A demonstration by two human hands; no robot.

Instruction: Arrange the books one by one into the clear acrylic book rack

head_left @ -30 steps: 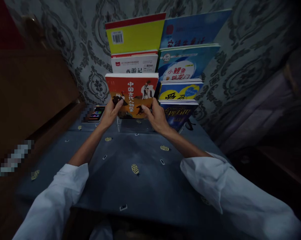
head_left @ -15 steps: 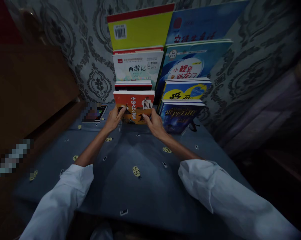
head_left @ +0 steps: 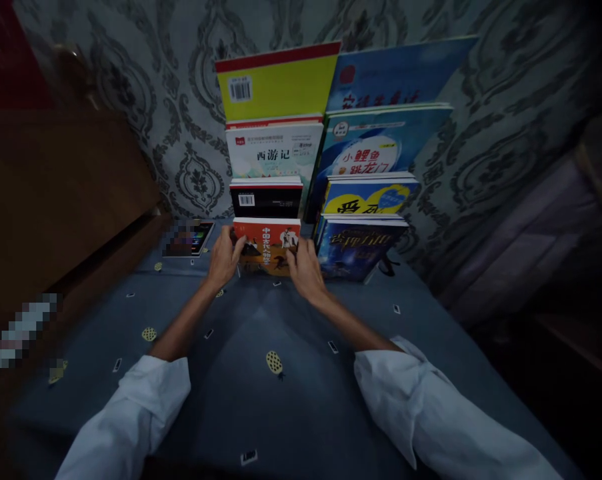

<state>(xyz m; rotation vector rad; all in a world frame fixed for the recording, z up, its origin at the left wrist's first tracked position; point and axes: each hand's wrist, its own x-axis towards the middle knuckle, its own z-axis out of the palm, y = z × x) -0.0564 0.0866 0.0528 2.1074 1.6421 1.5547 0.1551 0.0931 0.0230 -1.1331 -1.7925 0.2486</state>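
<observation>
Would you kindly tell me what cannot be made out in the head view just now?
All in the head view:
Black book: lower part hidden behind the orange book.
Blue book at the back: lower part hidden by the teal book.
Flat item on the left: partly masked by pixelation.
White book: finest print too small.

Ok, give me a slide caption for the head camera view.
Left hand and right hand hold a red-orange book by its sides, a black book standing just behind it.
</observation>
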